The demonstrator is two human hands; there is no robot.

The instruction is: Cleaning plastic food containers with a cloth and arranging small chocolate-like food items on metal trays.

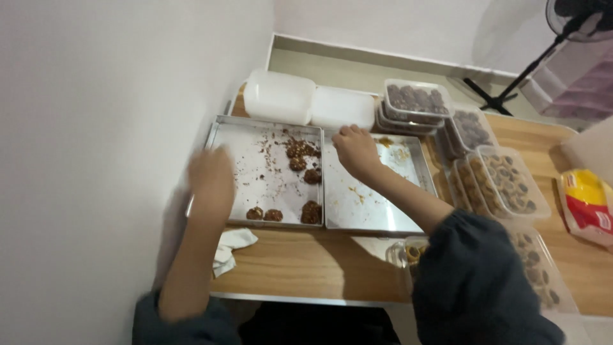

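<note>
White wall fills the left of the frame; wooden bench (306,265) runs across the lower middle, floor and a black fan stand (511,83) at upper right.

My left hand (212,177) is at the left edge of the left baking tray (239,137), blurred, so I cannot tell if the fingers are spread or gripping the rim. My right hand (355,150) sits at the top edge of the right baking tray (377,214), fingers curled down, looks empty, but what is under the fingertips is hidden.

Progress, judged: mostly done. Left tray is nearly cleared. Only a small cluster of brown cookies (301,153) remains at centre, plus a few along its lower edge (311,213), with crumbs scattered on the paper. Right tray holds only smears and crumbs. Clear plastic tubs (418,99) at upper centre are already packed with dark cookies and stacked; more filled tubs (509,182) sit at right. Left to do: the last cookies on the left tray.

Hard to make out: two white lidded containers (306,99) behind the trays, contents not visible. White cloth (228,249) below the left tray, partly under my forearm. My right sleeve (476,281) covers a small container at lower centre and part of another tub. Yellow-red packet (587,204) is cut off at the right edge.
</note>
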